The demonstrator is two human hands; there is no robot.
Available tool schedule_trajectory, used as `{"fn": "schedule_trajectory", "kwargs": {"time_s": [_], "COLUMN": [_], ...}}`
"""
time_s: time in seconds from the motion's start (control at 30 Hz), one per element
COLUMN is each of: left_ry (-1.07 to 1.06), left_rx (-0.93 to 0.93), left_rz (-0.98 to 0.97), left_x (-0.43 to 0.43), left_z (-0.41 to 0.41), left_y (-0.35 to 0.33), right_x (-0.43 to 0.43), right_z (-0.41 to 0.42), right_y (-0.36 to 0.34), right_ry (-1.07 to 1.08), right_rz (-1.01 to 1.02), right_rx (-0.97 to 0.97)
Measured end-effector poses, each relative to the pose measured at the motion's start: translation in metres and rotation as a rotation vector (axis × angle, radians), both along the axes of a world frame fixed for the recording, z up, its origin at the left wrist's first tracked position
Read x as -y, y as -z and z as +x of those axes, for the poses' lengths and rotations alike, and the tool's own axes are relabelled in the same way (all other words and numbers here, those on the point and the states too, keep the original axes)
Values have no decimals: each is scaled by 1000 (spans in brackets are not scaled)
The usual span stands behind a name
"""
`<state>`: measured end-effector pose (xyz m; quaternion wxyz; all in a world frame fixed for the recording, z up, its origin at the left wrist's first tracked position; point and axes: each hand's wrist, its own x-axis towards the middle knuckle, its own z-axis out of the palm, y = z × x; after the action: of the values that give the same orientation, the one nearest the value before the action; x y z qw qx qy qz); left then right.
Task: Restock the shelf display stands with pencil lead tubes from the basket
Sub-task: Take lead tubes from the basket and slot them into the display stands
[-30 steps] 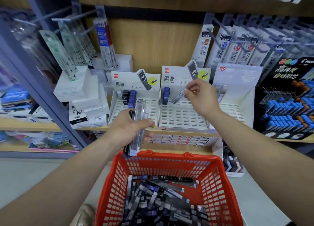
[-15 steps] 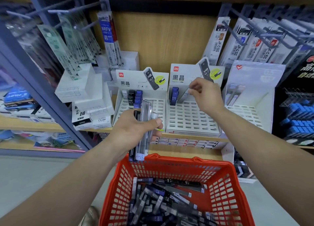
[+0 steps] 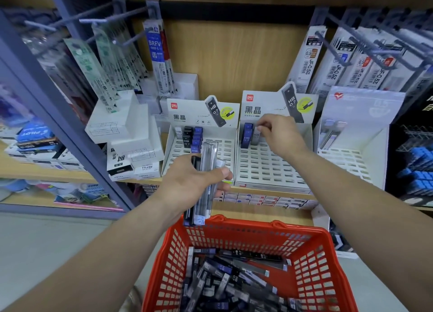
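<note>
— Where are our hands?

— Our left hand [image 3: 192, 182] is just above the far left corner of the red basket [image 3: 246, 225]. Its fingers and thumb are wrapped round a bundle of pencil lead tubes [image 3: 209, 155] held upright, and the lower ends hang over the basket's rim.

— And our right?

— Our right hand [image 3: 278, 133] is beyond the basket, at the back of the middle display stand [image 3: 264, 168]. Its fingers are curled and the fingertips pinch the top of a grey tube [image 3: 255, 137].

— How does that tube stand?

— It stands upright in the stand's back row, touching a blue tube [image 3: 247, 136] on the side nearer our left hand.

— What lies in the basket?

— Loose tubes [image 3: 234, 281] lie heaped across its bottom, black, blue and grey, pointing every way.

— And behind it?

— The shelf [image 3: 262, 189] runs past the basket's far rim and carries three white stands. The left display stand [image 3: 226, 147] sits behind our left hand, with a few black and blue tubes [image 3: 193, 136] at its back. The right display stand [image 3: 351, 158] is off to the basket's right and holds a couple of tubes, too blurred for us to name.

— Anything higher up?

— Hanging refill packs [image 3: 157, 51] and white boxes [image 3: 112, 121] are up and to the left of the basket.
</note>
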<state>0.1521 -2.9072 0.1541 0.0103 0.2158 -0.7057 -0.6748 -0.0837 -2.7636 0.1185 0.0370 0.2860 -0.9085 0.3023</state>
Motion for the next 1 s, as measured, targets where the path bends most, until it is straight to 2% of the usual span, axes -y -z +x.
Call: {"fn": "schedule_trajectory", "kwargs": {"time_s": [0.17,0.2,0.3,0.33,0.5,0.7,0.8,1.0], "left_ry": [-2,1,31,52,178,203,185,134], "left_rx": [-2,1,-3,0,-33,-50,-42,9], "left_rz": [6,4,17,10,-95,-76,-115,-42], "left_x": [-2,-4,-14,-18,-41,-50,-46,-38], "left_z": [-1,-1,-2,-1,4,8,7,4], "left_y": [-1,-2,-4,-4,-4,-8,-7,-4], "right_x": [-12,-15,-29,-34,-53,-63,-69,-76], "right_z": [31,44,87,100,131,131,127,122], "right_y": [-21,-29,-50,-56,-66,-70,-70,-67], "right_ry": [21,-26,-232,-276,-300,-275,-261,-176], "right_rz": [-75,-126,-269,-270,-293,-254,-311,-385], "right_rx": [-65,-1,430,518,693,755,768,707]}}
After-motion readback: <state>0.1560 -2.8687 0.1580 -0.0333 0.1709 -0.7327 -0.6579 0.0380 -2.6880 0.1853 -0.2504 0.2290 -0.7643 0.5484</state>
